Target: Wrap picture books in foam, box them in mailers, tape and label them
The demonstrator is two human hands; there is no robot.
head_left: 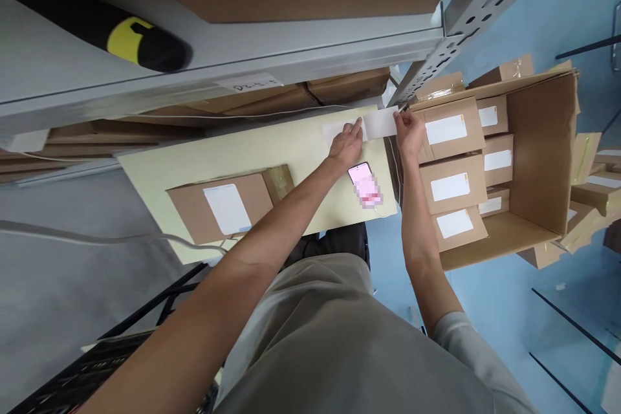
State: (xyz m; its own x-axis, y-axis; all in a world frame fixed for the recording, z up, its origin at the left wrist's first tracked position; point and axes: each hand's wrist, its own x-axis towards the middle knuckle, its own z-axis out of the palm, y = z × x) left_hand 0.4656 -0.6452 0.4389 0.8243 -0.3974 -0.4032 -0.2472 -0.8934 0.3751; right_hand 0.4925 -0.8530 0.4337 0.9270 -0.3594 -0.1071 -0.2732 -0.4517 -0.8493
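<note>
A white paper label strip [380, 124] spans the gap between my two hands, with a fold or seam beside my left fingers. My left hand [345, 145] holds the strip down on the pale yellow tabletop [320, 204], fingers bent against the paper; part of the strip shows to their left. At the strip's right end, my right hand [410, 134] pinches it between thumb and fingers, close to the large carton. A phone [365, 182] with a lit pink screen lies below my left hand. Further left sits a brown box [223, 207] bearing a white label.
The large open carton [538, 142] at right contains several labelled boxes [451, 186]. Above the table runs a grey metal shelf [310, 68] with a black and yellow tool [140, 45]. More boxes [599, 191] are piled at far right. A cable [111, 240] crosses the left side.
</note>
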